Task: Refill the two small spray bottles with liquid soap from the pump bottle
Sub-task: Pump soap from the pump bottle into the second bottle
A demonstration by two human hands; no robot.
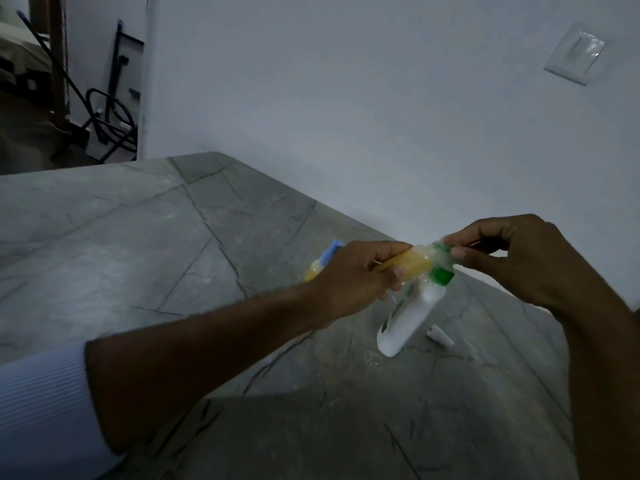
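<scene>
Your left hand (pixel 356 271) has its grip wrapped around a small spray bottle (pixel 414 263) of yellow liquid, held tilted nearly level, its mouth end sticking out past the thumb toward your right. Foam covers that mouth end. Your right hand (pixel 512 258) meets it there, fingertips (pixel 459 252) in a narrow pinch on something at the foamy tip; blur hides exactly what is pinched. Directly beneath the two grips stands the white pump bottle (pixel 407 317) on the grey stone bench (pixel 138 237), its green collar (pixel 441 273) just under the foamy tip; touching or not, you cannot tell. Behind your left grip, partly hidden by the hand, the second spray bottle (pixel 320 263) stands on the bench, yellow liquid inside, blue sprayer top on. Below your right grip, just beside the pump bottle's base, a small white piece (pixel 440 335) lies on the bench, with a small wet patch (pixel 372 358) near the base.
</scene>
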